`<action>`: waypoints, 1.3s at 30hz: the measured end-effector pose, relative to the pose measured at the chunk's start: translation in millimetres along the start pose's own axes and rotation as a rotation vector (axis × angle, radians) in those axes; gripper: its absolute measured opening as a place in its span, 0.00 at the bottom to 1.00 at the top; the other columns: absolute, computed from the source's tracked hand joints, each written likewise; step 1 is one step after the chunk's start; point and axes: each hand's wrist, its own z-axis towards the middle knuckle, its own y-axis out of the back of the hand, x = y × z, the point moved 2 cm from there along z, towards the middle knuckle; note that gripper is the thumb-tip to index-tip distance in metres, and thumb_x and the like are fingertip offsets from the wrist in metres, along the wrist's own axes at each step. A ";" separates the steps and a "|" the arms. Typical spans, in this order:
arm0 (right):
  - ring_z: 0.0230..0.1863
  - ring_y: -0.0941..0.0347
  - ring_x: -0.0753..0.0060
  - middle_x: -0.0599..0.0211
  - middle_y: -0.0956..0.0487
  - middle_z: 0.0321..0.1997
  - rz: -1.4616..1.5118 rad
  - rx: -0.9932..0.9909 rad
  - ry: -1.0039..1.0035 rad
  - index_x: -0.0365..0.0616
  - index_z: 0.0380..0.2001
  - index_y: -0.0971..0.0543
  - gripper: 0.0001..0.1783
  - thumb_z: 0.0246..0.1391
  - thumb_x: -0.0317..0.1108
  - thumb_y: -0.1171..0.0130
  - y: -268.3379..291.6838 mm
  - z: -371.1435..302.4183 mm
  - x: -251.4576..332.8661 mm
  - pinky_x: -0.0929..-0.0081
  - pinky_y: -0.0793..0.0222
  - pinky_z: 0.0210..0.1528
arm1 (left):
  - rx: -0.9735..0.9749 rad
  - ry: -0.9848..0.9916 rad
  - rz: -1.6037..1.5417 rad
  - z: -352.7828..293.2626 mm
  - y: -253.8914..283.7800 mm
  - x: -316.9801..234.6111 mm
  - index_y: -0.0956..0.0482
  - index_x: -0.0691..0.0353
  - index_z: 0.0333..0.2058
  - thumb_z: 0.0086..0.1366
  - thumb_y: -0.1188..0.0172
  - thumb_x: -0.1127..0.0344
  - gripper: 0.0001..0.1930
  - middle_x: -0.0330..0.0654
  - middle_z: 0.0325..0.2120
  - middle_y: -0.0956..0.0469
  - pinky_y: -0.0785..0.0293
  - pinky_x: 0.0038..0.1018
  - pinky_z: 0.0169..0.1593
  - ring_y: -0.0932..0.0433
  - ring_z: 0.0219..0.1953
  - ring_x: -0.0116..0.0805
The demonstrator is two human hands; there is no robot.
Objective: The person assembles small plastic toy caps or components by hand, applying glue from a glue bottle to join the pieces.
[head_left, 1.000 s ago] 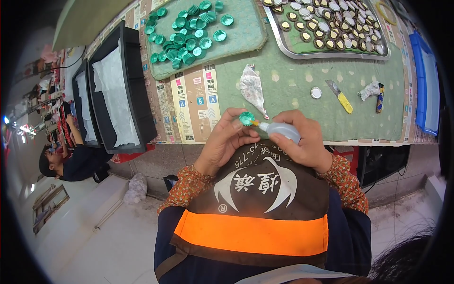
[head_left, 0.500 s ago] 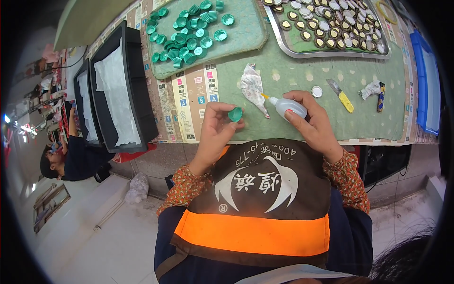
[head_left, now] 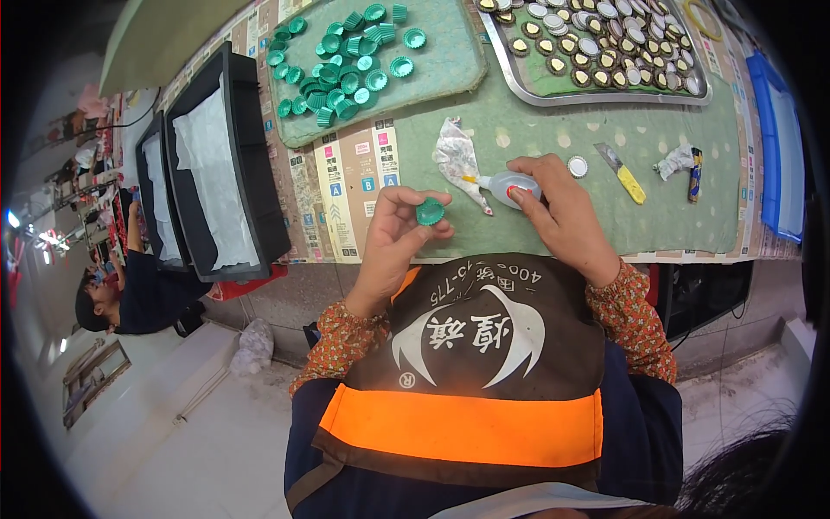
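Note:
Between the thumb and fingers of my left hand point(head_left: 399, 238) is a small green fluted cup point(head_left: 430, 212), its hollow side partly facing me. My right hand point(head_left: 562, 212) is closed around a translucent squeeze bottle point(head_left: 512, 185) with a yellow nozzle. The bottle lies nearly sideways, its nozzle pointing left over a crumpled, stained cloth point(head_left: 456, 156) on the green mat; whether the tip touches the cloth I cannot tell. Right of my right hand lie a single white round cap point(head_left: 577, 166) and a yellow-handled knife point(head_left: 629, 182).
Many green cups point(head_left: 346, 73) cover a padded board at the far left. A metal tray point(head_left: 605, 100) at the far right holds dark caps with pale centres. Black bins point(head_left: 246, 147) stand left, a blue tray point(head_left: 774, 147) right. Another person point(head_left: 156, 290) sits at far left.
My right hand has turned the squeeze bottle flatter and moved it slightly left and up, bringing its nozzle over the cloth. My left hand keeps the green cup in almost the same place.

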 end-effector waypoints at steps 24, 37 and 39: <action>0.45 0.30 0.48 0.55 0.28 0.44 -0.792 -0.344 0.036 0.41 0.45 0.25 0.17 0.53 0.27 0.34 66.0 -37.8 -30.5 0.55 0.32 0.47 | 0.039 0.207 -0.268 8.8 -11.8 6.9 0.35 0.54 0.57 0.69 0.43 0.74 0.20 0.54 0.59 0.26 0.20 0.40 0.58 0.19 0.48 0.37; 0.45 0.32 0.46 0.53 0.29 0.41 -0.600 -0.448 -0.035 0.42 0.39 0.28 0.13 0.51 0.24 0.37 86.1 -44.0 -48.5 0.53 0.35 0.46 | 0.069 0.170 -0.282 17.1 -19.8 7.8 0.35 0.56 0.60 0.70 0.43 0.70 0.22 0.54 0.57 0.25 0.17 0.40 0.55 0.19 0.48 0.38; 0.45 0.32 0.46 0.53 0.29 0.41 -0.588 -0.454 -0.048 0.42 0.38 0.28 0.12 0.51 0.24 0.38 87.7 -45.1 -45.8 0.53 0.35 0.46 | 0.080 0.173 -0.283 18.6 -20.4 8.0 0.35 0.56 0.60 0.70 0.43 0.69 0.21 0.54 0.56 0.24 0.17 0.40 0.55 0.19 0.48 0.38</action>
